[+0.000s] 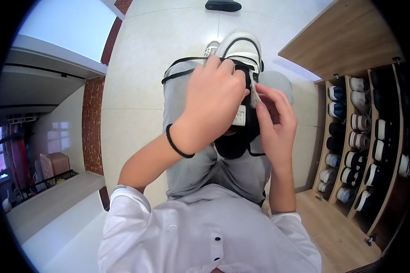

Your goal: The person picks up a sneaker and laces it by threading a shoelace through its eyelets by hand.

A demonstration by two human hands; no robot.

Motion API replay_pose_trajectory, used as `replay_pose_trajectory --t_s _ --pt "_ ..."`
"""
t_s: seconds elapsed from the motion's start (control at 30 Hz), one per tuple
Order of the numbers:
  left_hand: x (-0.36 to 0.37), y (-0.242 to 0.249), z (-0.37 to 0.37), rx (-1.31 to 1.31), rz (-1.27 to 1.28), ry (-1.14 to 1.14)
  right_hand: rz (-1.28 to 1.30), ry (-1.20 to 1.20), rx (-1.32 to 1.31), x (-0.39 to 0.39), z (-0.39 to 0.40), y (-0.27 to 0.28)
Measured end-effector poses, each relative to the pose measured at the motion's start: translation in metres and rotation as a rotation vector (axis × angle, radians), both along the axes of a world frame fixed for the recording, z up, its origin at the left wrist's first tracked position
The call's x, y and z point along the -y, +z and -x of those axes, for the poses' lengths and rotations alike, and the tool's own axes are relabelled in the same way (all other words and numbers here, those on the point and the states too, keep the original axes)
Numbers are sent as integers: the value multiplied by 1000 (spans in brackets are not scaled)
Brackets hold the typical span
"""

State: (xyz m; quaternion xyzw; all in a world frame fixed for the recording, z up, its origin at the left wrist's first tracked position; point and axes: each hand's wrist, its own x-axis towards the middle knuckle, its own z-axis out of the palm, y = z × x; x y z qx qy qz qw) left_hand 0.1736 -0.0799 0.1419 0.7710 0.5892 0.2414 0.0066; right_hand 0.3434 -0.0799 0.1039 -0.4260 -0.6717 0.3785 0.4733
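Observation:
A white shoe (242, 48) with black trim and a black lining rests across my lap, its toe pointing away from me. A white label (239, 115) shows inside its opening. My left hand (216, 88) is closed over the lacing area, fingertips mostly hidden beneath the hand. From under it a black shoelace (183, 59) loops left over my knee. With thumb and fingers, my right hand (278, 116) pinches the light side flap of the shoe. Part of another light shoe (211, 47) shows just beyond, left of the toe.
On the right stands an open shoe cabinet (346, 136) with several rows of shoes; its wooden doors (337, 43) are swung out. To the left are a pale ledge (54, 207) and a pinkish box (54, 164). A dark shoe (223, 5) is on the tiled floor (132, 91) ahead.

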Motion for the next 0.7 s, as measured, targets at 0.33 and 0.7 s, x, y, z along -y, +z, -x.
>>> replay_pose_trajectory --t_s 0.33,0.7 --pt "-19 -26 9 63 136 -40 -36 9 92 -6 2 -5" --pt "61 11 21 516 348 -241 -131 46 256 -7 6 9"
